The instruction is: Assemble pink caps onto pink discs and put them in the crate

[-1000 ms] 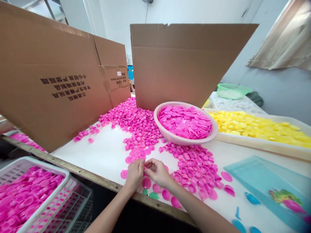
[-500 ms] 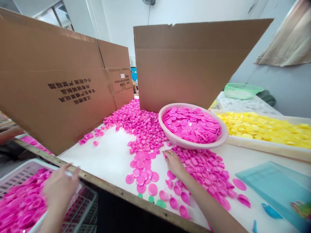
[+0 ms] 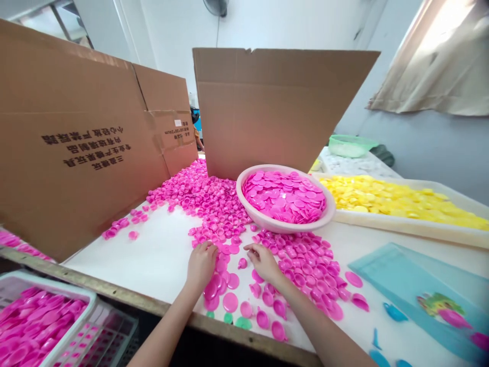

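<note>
My left hand (image 3: 202,262) is over the white tabletop at the left edge of a group of flat pink plastic discs (image 3: 230,302). Its fingers are curled down among the discs, and what they hold, if anything, is hidden. My right hand (image 3: 263,261) hovers beside the heap of small pink toy cups (image 3: 305,260), thumb and forefinger apart, nothing seen between them. Between the two hands a small pink toy pot (image 3: 242,263) lies on the table. Larger pink cups (image 3: 278,308) lie loose near the front edge.
A pink bowl (image 3: 331,216) full of pink discs stands behind my right hand. Cardboard boxes (image 3: 275,112) rise at the back and left. A tray of yellow pieces (image 3: 401,227), blue plastic bags (image 3: 397,270) and green pieces (image 3: 243,323) lie about. A basket (image 3: 93,300) of pink pieces sits below left.
My left hand has moved from above the basket to the discs on the table. A small pink pot now lies by my right hand, which has stayed nearly in place. The view has shifted right.
</note>
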{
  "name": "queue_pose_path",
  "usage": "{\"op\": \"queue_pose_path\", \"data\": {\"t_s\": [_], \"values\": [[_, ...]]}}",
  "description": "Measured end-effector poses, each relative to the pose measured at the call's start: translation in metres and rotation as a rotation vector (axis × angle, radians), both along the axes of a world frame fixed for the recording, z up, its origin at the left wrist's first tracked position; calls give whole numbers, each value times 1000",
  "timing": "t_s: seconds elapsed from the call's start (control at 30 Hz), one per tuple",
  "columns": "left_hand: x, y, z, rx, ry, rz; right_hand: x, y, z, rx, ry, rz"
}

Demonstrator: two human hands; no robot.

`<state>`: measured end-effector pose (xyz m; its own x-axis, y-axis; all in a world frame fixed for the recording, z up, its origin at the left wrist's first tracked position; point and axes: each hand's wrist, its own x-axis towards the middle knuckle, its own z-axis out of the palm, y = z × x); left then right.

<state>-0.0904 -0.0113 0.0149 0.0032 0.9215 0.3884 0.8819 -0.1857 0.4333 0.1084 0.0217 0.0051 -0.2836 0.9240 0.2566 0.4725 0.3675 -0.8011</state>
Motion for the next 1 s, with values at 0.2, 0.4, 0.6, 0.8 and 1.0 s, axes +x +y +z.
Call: {"op": "queue_pose_path", "data": {"t_s": [0.2,0.4,0.6,0.8,1.0], "values": [[44,-2,8,-172,-548,-163,-5,0,5,-260,289,176],[59,13,-11,-269,-552,-141,-5,9,-12,-403,302,-2],[57,13,-16,-298,-399,-139,2,14,-17,-585,263,101],[55,9,-12,-341,-262,-212,3,7,-8,-713,204,86],[63,34,0,-254,-110,-112,-2,1,-3,-785,161,124]]}}
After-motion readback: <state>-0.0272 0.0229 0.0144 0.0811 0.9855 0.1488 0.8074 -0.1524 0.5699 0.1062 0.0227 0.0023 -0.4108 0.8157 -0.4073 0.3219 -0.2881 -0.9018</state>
